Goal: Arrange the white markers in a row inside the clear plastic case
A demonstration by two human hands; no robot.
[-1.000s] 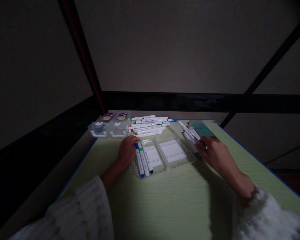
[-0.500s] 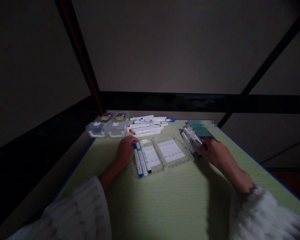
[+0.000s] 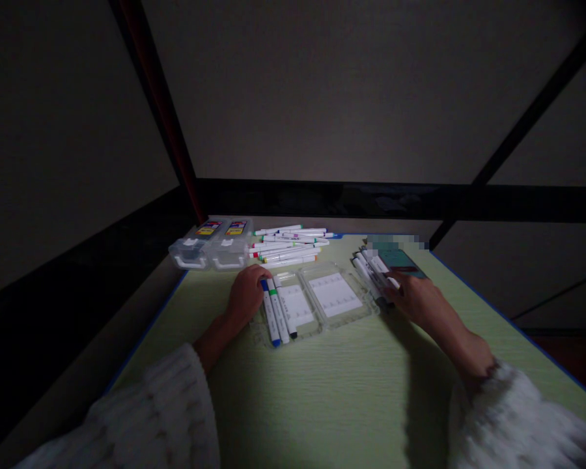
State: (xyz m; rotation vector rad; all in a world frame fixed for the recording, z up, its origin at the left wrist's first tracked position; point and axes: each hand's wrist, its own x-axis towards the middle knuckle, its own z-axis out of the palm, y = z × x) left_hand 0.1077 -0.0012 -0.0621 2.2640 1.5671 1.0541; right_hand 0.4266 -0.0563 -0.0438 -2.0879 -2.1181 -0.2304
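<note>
An open clear plastic case (image 3: pixel 317 299) lies flat on the pale green table (image 3: pixel 322 391). Three markers (image 3: pixel 276 312) with blue, green and black caps lie in its left half. My left hand (image 3: pixel 245 295) rests curled at the case's left edge, fingertips touching the markers' far ends. My right hand (image 3: pixel 417 299) is closed round a bunch of white markers (image 3: pixel 374 273) just right of the case. Both arms wear fuzzy white sleeves.
A loose pile of white markers (image 3: pixel 288 245) lies at the table's far side. Two closed clear cases (image 3: pixel 212 247) with handles and coloured labels stand at the far left corner. A dark teal booklet (image 3: pixel 398 257) lies behind my right hand. Black frame bars run behind the table.
My right hand has drawn the bunch of white markers together and shifted slightly toward me. My left hand has stayed at the case's left edge.
</note>
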